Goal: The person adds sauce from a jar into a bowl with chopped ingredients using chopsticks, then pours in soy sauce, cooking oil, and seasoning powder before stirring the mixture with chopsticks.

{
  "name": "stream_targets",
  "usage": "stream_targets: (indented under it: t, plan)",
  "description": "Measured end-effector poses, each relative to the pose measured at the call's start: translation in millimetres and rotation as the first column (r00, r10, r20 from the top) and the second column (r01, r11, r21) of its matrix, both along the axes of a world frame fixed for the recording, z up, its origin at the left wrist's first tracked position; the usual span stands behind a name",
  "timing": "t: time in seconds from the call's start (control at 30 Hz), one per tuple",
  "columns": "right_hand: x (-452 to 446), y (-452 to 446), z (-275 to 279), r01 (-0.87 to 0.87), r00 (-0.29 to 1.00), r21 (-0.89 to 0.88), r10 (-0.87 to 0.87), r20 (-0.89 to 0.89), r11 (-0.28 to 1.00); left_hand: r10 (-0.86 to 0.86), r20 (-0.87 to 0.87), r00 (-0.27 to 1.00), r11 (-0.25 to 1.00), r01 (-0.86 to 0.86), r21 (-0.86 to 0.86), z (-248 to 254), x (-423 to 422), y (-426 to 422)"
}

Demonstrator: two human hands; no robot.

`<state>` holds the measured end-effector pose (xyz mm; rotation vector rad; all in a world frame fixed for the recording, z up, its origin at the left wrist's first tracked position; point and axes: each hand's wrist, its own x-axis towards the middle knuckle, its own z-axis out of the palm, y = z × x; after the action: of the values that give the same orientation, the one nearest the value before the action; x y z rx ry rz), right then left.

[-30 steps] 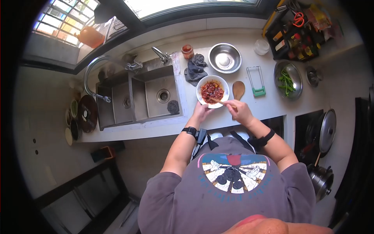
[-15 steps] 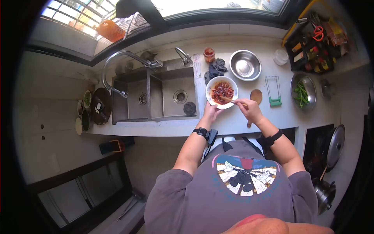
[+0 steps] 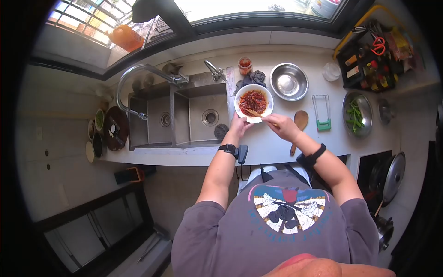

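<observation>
A white bowl (image 3: pixel 238 101) of chopped red food (image 3: pixel 253 102) is at the counter's front edge, right of the sink, and looks slightly tilted. My left hand (image 3: pixel 238 127) grips its near left rim. My right hand (image 3: pixel 282 127) is closed round wooden chopsticks (image 3: pixel 254 112), whose tips are in the red food. Behind the bowl lies a dark cloth (image 3: pixel 255 77), partly hidden by it. A wooden spoon (image 3: pixel 301 121) lies on the counter just right of my right hand.
A double sink (image 3: pixel 196 111) is on the left. Behind stand a red jar (image 3: pixel 245 66) and a steel bowl (image 3: pixel 289 82). To the right are a green-handled rack (image 3: pixel 323 124), a bowl of green peppers (image 3: pixel 355 115), a bottle caddy (image 3: pixel 369 69) and a lidded pan (image 3: pixel 394 175).
The white bowl, held by my left hand, has moved left relative to the wooden spoon and nearer the cloth. The chopsticks have shifted within the red food. The camera view has also shifted.
</observation>
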<state>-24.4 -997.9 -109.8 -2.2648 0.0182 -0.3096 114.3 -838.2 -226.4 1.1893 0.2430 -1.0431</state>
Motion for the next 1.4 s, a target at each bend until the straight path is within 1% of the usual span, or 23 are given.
stream_targets:
  t: [0.07, 0.13, 0.2, 0.27, 0.33, 0.4, 0.5, 0.53, 0.6, 0.67, 0.7, 0.73, 0.8, 0.87, 0.93, 1.0, 1.07, 1.1, 1.2, 1.23, 1.27, 1.33, 1.4]
  plan:
    - [11, -9, 2, -0.057, 0.995, -0.044, 0.061, 0.085, 0.997, -0.02, -0.007, 1.0, 0.999, 0.02, 0.027, 6, -9, 2]
    - [13, -20, 6, 0.059, 0.994, 0.001, -0.059, 0.092, 0.998, -0.039, -0.011, 0.999, 0.998, 0.04, 0.054, 9, -19, 5]
    - [-5, -27, 12, 0.088, 0.996, -0.025, -0.088, 0.025, 0.996, -0.007, -0.046, 0.999, 0.997, 0.01, 0.072, 11, -30, 9]
    - [-33, -20, 20, -0.021, 0.989, -0.159, -0.003, -0.146, 0.987, -0.008, -0.04, 0.999, 0.997, 0.012, 0.082, 14, -41, 9]
    - [-39, -4, 16, -0.087, 0.996, -0.087, 0.085, -0.028, 0.992, -0.023, -0.065, 0.998, 1.0, 0.024, 0.016, 8, -54, 12]
    - [-30, -2, 12, 0.002, 0.998, -0.032, 0.0, 0.064, 0.999, -0.043, -0.076, 0.996, 0.999, 0.044, 0.01, 5, -64, 11]
    - [-40, -23, 28, 0.229, 0.971, 0.067, -0.233, 0.046, 0.971, -0.028, -0.083, 0.996, 0.999, 0.031, 0.025, 6, -73, 12]
    - [-51, -27, 37, 0.307, 0.951, 0.017, -0.306, -0.034, 0.952, -0.041, -0.074, 0.996, 0.999, 0.042, 0.008, 5, -78, 14]
    - [-72, -29, 29, 0.331, 0.924, 0.082, -0.305, -0.233, 0.94, -0.063, -0.072, 0.995, 0.998, 0.062, -0.013, 5, -88, 14]
    - [-82, -13, 11, 0.218, 0.974, 0.117, -0.208, -0.092, 0.969, -0.041, -0.124, 0.991, 0.999, 0.037, -0.033, 11, -94, 9]
    - [-81, -2, 15, 0.251, 0.967, 0.27, -0.231, -0.103, 0.93, -0.045, -0.124, 0.991, 0.998, 0.041, -0.037, 9, -95, 7]
    - [-79, -2, 16, 0.257, 0.966, 0.27, -0.237, -0.103, 0.928, -0.046, -0.141, 0.989, 0.997, 0.037, -0.065, 8, -96, 6]
    - [-71, -9, 14, 0.39, 0.92, 0.197, -0.387, -0.058, 0.9, -0.059, -0.156, 0.986, 0.995, 0.046, -0.083, 8, -97, 7]
    - [-63, -12, 16, 0.395, 0.917, 0.122, -0.398, -0.002, 0.91, -0.054, -0.18, 0.982, 0.989, 0.027, -0.146, 13, -98, 4]
    - [-60, -12, 7, 0.171, 0.984, 0.099, -0.176, 0.042, 0.98, -0.081, -0.198, 0.977, 0.987, 0.051, -0.151, 15, -98, 3]
    - [-68, -5, 9, 0.144, 0.989, 0.022, -0.144, 0.011, 0.989, -0.1, -0.211, 0.972, 0.985, 0.068, -0.156, 13, -95, 3]
    - [-75, 3, 16, 0.133, 0.986, -0.054, -0.126, 0.113, 0.99, -0.062, -0.239, 0.969, 0.986, 0.022, -0.167, 9, -95, 3]
    - [-81, 4, 15, 0.069, 0.997, -0.162, -0.065, 0.034, 0.984, -0.083, -0.235, 0.968, 0.985, 0.043, -0.169, 10, -97, 3]
    - [-97, 10, 20, 0.224, 0.964, -0.149, -0.197, 0.176, 0.963, -0.099, -0.182, 0.978, 0.976, 0.06, -0.207, 13, -90, -5]
    - [-98, 12, 26, 0.251, 0.944, -0.128, -0.213, 0.251, 0.96, -0.119, -0.138, 0.983, 0.984, 0.098, -0.149, 11, -89, -4]
    - [-101, 12, 23, 0.258, 0.941, -0.13, -0.219, 0.257, 0.957, -0.14, -0.095, 0.986, 0.988, 0.132, -0.085, 9, -88, -2]
    - [-107, 9, 15, 0.199, 0.978, -0.219, -0.177, 0.115, 0.955, -0.15, -0.048, 0.987, 0.987, 0.147, -0.065, 10, -87, -2]
    - [-105, 11, 27, 0.269, 0.923, -0.135, -0.215, 0.319, 0.954, -0.178, 0.003, 0.984, 0.984, 0.178, -0.028, 12, -83, -9]
